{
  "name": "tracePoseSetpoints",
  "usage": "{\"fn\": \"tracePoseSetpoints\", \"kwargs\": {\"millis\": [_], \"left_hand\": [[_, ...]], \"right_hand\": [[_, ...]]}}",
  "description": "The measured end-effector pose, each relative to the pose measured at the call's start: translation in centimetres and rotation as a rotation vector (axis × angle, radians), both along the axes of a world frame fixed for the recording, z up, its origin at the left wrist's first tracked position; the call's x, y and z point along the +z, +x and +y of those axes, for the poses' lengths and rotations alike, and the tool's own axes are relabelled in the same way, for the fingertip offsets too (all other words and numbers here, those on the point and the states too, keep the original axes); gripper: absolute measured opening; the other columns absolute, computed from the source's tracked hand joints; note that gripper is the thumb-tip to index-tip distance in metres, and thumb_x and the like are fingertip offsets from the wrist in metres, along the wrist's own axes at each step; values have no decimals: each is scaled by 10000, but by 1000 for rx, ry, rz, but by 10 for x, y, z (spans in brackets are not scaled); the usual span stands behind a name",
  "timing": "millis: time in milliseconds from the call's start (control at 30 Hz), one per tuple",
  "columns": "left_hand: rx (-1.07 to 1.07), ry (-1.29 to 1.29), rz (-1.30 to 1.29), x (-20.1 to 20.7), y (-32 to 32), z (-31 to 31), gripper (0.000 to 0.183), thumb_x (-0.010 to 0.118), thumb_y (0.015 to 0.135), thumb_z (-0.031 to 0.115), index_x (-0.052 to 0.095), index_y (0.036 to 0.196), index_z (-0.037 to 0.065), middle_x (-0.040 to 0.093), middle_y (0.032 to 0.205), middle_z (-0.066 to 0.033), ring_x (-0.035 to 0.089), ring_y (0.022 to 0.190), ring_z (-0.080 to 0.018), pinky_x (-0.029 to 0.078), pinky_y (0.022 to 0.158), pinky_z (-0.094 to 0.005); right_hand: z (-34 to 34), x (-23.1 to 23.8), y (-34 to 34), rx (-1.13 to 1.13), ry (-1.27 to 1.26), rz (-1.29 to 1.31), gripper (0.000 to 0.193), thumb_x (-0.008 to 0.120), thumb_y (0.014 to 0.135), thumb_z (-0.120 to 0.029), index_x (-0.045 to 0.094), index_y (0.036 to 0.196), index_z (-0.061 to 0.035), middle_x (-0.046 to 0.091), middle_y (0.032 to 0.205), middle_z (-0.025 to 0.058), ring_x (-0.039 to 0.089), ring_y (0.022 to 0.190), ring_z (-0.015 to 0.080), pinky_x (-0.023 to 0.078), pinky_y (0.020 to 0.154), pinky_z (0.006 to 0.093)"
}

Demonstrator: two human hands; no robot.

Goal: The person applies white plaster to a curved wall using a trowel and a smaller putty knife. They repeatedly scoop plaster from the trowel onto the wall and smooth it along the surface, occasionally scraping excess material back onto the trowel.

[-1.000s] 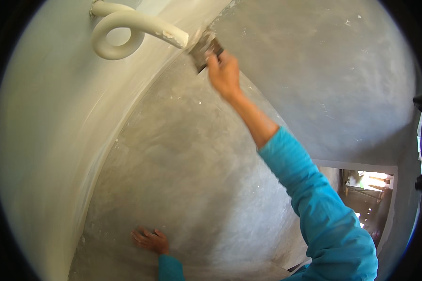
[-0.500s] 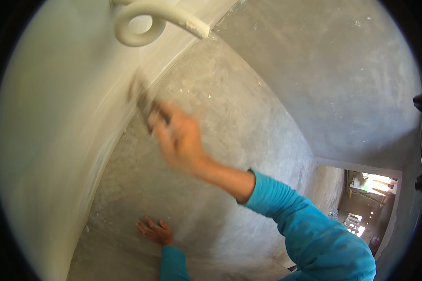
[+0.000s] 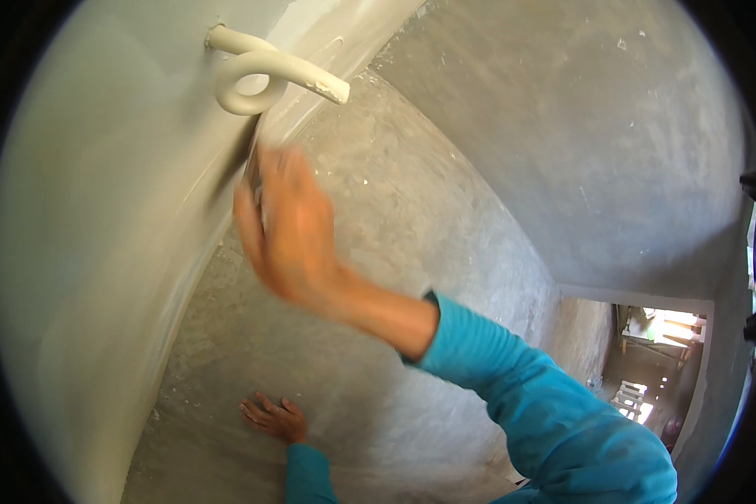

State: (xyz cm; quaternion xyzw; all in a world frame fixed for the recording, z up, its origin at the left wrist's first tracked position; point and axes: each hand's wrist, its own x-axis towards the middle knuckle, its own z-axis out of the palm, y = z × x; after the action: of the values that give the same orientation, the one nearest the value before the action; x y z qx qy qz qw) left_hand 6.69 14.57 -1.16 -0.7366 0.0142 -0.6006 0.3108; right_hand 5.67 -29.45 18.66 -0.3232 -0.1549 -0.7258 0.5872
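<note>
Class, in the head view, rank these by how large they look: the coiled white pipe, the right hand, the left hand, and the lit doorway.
1. Right hand, but it is blurred and nearest the camera, so its size is inflated.
2. Coiled white pipe.
3. Lit doorway, about level with the pipe; unsure.
4. Left hand.

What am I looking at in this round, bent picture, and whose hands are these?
There is no machine here. A person wears a wide fisheye camera on the head, which is why straight wall edges curve. Both hands are the wearer's own, in teal sleeves. The right hand is raised and blurred with motion at the edge where a smooth white wall meets a rough grey plastered wall; it seems to grip a small tool, too blurred to identify. The left hand lies flat, fingers spread, on the grey wall lower down. A curled white tube sticks out of the white wall above. A bright doorway shows at lower right.
</note>
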Motion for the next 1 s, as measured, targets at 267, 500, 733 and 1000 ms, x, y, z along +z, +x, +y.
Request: {"fn": "tracePoseSetpoints", "kwargs": {"millis": [267,500,733,1000], "left_hand": [[54,-22,4,-2,-1,2,635,499,1001,306,254,1533,61,214,1567,-265,212,1465,-475,220,1167,-639],[3,-17,-4,1,-1,-5,627,483,1010,324,255,1529,54,220,1561,-264,210,1465,-474,219,1169,-640],[8,-5,-13,0,-1,-3,619,492,1008,308,263,1523,50,225,1559,-266,226,1455,-478,226,1166,-640],[31,-32,1,-2,5,5,662,566,946,319,288,1485,54,235,1531,-295,237,1438,-497,222,1153,-667]], "right_hand": [[-128,-33,82,143,62,218,221,580,930,-84,638,1068,78,644,750,180,616,668,260,483,628,396],[-36,-38,26,84,-56,-99,238,550,947,-64,640,1125,66,676,914,208,647,733,270,511,683,389],[-119,-36,105,180,137,196,220,608,964,-149,686,967,56,612,705,21,504,682,83,439,619,284],[-79,-21,103,325,91,19,195,560,957,-104,668,1011,49,643,713,91,565,656,137,463,630,332]]}}
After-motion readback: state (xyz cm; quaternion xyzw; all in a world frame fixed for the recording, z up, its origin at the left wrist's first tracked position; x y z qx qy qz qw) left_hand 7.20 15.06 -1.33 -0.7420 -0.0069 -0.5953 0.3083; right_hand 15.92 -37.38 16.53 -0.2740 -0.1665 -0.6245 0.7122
